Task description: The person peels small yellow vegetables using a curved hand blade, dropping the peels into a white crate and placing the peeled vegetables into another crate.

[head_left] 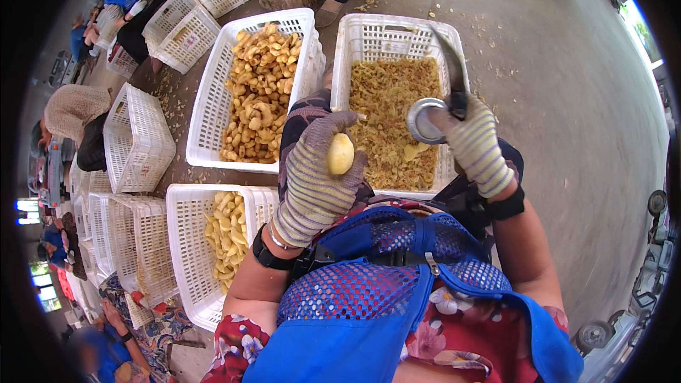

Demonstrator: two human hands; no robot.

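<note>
My left hand (312,181), in a striped knit glove, is closed round a pale peeled ginger piece (340,154). My right hand (479,145), gloved alike, grips a knife (452,64) with a dark, curved blade pointing up and away. A round, shallow metal cup or lid (427,121) sits at the thumb of that same hand. Both hands are above a white plastic crate (342,64) holding brown-yellow peelings (394,99). The knife and the ginger piece are apart.
Left of my knees stands a white crate (206,124) of unpeeled ginger (259,92). Nearer is another crate (186,241) with pale peeled pieces (227,230). Stacked crates (142,241) and seated people line the left side. Concrete floor (567,99) spreads to the right, with vehicles at its edge.
</note>
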